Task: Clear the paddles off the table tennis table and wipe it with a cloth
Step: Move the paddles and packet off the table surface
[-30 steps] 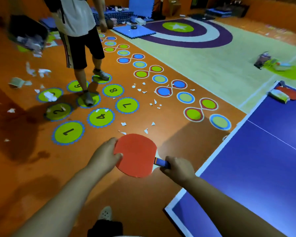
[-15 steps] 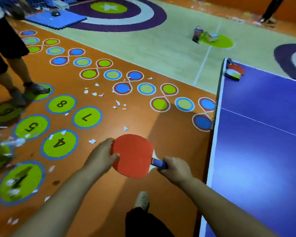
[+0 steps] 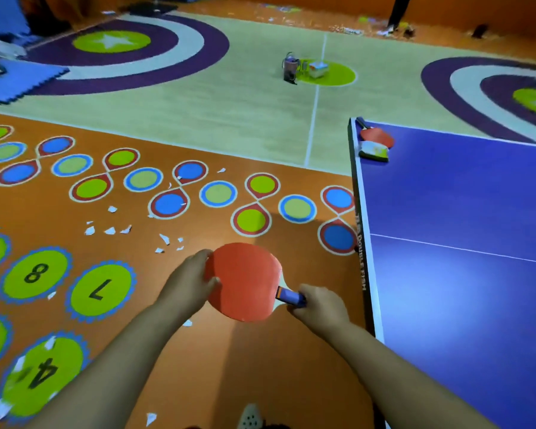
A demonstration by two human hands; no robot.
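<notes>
Head view showed us holding a red paddle (image 3: 243, 281) out over the orange floor (image 3: 198, 366), just left of the table (image 3: 461, 289), so it was already off the playing surface. Our right hand (image 3: 317, 305) had its fingers wrapped round the blue handle (image 3: 288, 295). Our left hand (image 3: 188, 278) pinched the blade's left rim, thumb on the red face. We judged that this two-handed hold kept the paddle flat and steady. At the table's far left corner another paddle (image 3: 376, 137) lay touching a pale, green-tinged thing (image 3: 373, 151); whether that was the cloth or a third paddle we could not tell. That corner looked like our next stop, with wiping not yet begun.
</notes>
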